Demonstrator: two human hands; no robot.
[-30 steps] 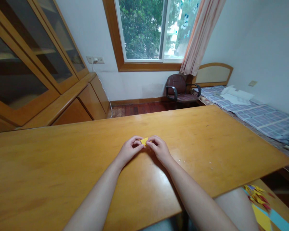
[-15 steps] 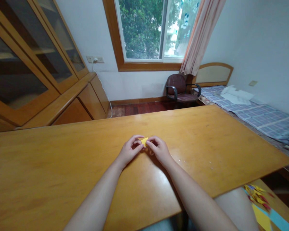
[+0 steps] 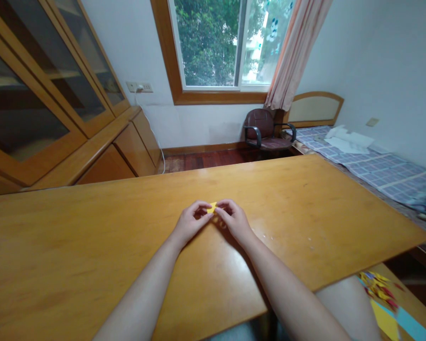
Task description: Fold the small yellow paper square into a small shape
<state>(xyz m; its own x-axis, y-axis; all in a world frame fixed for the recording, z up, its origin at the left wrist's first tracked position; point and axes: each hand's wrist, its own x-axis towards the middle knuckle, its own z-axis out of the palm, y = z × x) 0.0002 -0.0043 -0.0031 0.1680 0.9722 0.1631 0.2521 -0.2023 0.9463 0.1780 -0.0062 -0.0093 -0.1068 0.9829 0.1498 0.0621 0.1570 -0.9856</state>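
Observation:
A small folded piece of yellow paper (image 3: pixel 212 207) is pinched between both hands just above the middle of a wooden table (image 3: pixel 92 246). My left hand (image 3: pixel 190 222) grips its left side with curled fingers. My right hand (image 3: pixel 234 220) grips its right side, fingers closed round it. Most of the paper is hidden by the fingertips. Both forearms stretch over the table's near edge.
A stool at the lower right holds coloured paper sheets (image 3: pixel 386 319) and several small folded paper pieces (image 3: pixel 378 284). A bed (image 3: pixel 376 173) runs along the right wall, a dark armchair (image 3: pixel 264 130) stands under the window, and a wooden cabinet (image 3: pixel 57 118) lines the left.
The hands have stayed in place; the fingers shifted slightly and less of the yellow paper shows between them.

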